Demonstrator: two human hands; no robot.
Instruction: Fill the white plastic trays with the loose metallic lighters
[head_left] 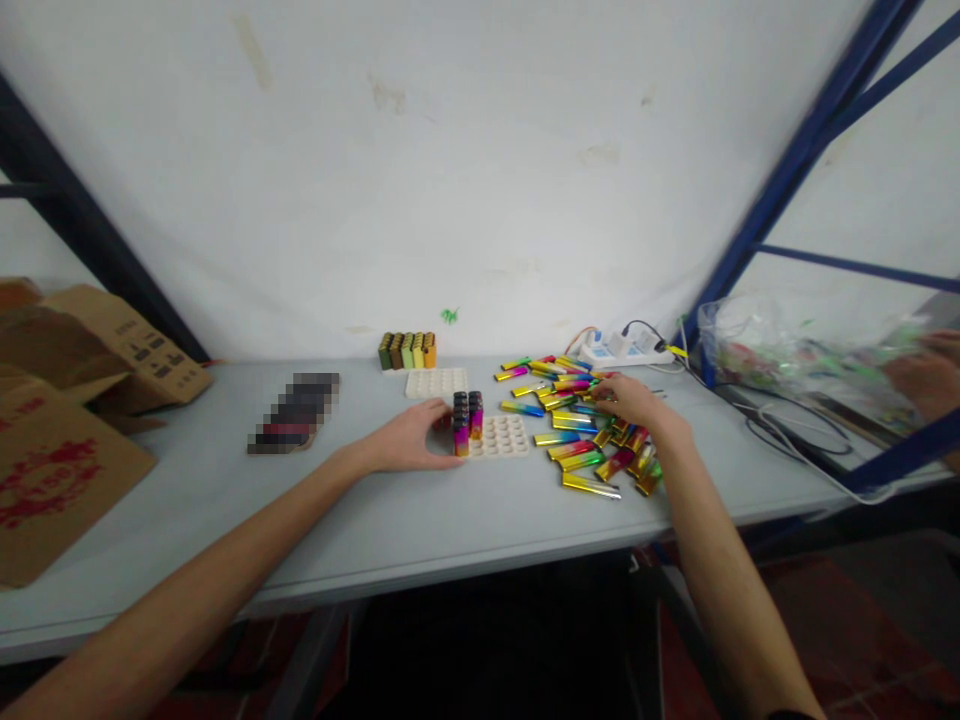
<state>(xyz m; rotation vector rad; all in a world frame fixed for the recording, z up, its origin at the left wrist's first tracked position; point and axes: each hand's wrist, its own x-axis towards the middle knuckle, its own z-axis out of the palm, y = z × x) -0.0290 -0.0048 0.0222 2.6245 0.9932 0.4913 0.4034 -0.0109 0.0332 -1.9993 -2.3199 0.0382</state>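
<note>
Left hand [409, 437]: palm down on the grey table [420, 520], fingers loosely curved, not clenched. Its fingertips touch the left edge of a white socket tray [506, 437].

A small block of lighters [466, 420], black caps up, stands upright in the tray's corner right at those fingertips. The sockets further from the hand are unfilled.

Right hand [630, 400]: palm down on a loose heap of rainbow-foil lighters [577, 440], which lie flat just to the right of the tray. The fingers are buried among the lighters, so it cannot be told whether they pinch one.

Beyond the left hand: a second white tray [436, 382], then a row of green-to-orange lighters [407, 351] by the wall.

Beyond the right hand: a power strip [622, 348].

Far outside the left hand: cardboard boxes [67, 400].

Far outside the right hand: another person's hand [926, 380] at a clear plastic bag [787, 350].
</note>
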